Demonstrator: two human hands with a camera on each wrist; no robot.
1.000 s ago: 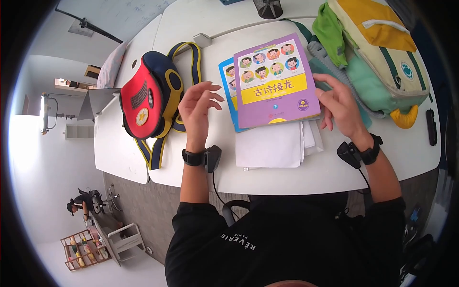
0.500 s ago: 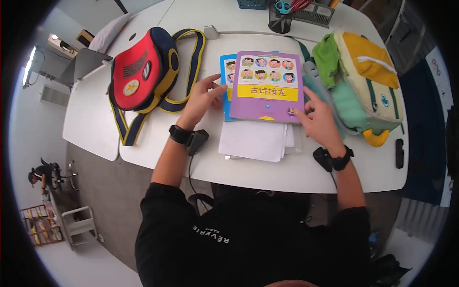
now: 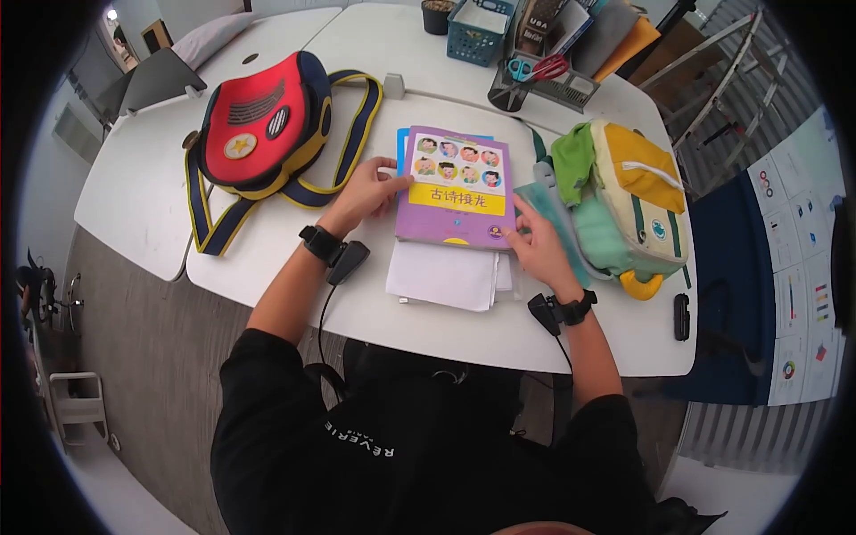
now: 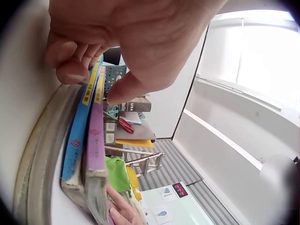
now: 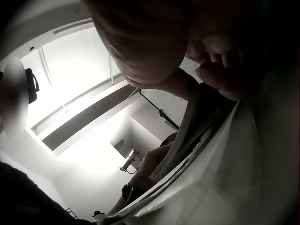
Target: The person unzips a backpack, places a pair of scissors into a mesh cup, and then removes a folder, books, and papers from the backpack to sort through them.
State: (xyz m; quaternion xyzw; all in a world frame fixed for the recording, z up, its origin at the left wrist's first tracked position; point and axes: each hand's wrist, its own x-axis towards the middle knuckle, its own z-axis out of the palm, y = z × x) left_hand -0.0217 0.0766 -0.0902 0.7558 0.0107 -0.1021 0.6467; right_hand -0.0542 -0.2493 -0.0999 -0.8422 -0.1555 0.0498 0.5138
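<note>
A purple picture-covered book (image 3: 423, 218) lies on top of a blue book (image 3: 403, 144), both over a stack of white papers (image 3: 441, 276). My left hand (image 3: 364, 193) grips the books' left edge, thumb over the purple cover. In the left wrist view, curled fingers (image 4: 70, 70) lie by the blue spine (image 4: 77, 140), with the thumb beside the purple spine (image 4: 96, 140). At the lower right corner, my right hand (image 3: 541, 250) holds the books' edge, its thumb on the cover. The right wrist view is dark, with fingers (image 5: 215, 75) at the book edge.
A red and navy bag (image 3: 254, 120) with straps lies to the left. On the right sits a cream, green and yellow backpack (image 3: 637, 201), near a black object (image 3: 681, 316). A mesh pen holder (image 3: 506, 93) and teal basket (image 3: 473, 40) stand at the back.
My left hand has come in from the books' left to their edge; my right hand stays at the right edge, lower down. The head view has shifted, showing more of the table's back.
</note>
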